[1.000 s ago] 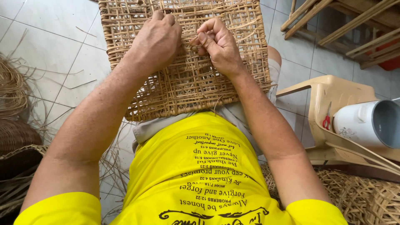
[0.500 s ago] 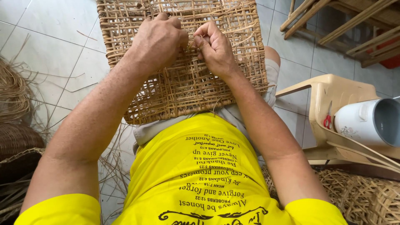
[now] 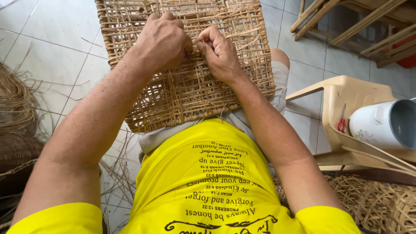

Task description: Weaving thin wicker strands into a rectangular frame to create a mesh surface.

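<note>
A square, open-weave panel of tan rattan cane [image 3: 186, 65] lies flat across the seated person's lap, its near edge against the yellow printed T-shirt [image 3: 208, 182] and its far edge reaching out over the pale tiled floor [image 3: 56, 39]. Resting there, it seems to stay level and within easy reach of both hands, which meet near its middle.

The left hand [image 3: 162, 41] lies palm-down on the panel, its fingers curled and pressed onto the weave just left of centre, apparently to pin the strands so they do not shift. Whether it also grips a strand underneath I cannot tell, since the knuckles hide the tips. The right hand [image 3: 219, 54] sits just beside it, touching or nearly so, its fingers pinched tightly together on a thin cane strand [image 3: 200, 43] at the panel's surface (the pinch is small and partly hidden by the thumb).

To the left of the panel, loose bundles of cane strips [image 3: 15, 99] lie coiled on the floor. To the right of it stands a beige plastic chair [image 3: 346, 99], carrying a white cylindrical container [image 3: 385, 123] on its side and small red-handled scissors [image 3: 342, 123], close enough to reach. Below that chair, nearer the person, lies another piece of woven cane work [image 3: 372, 203].
</note>
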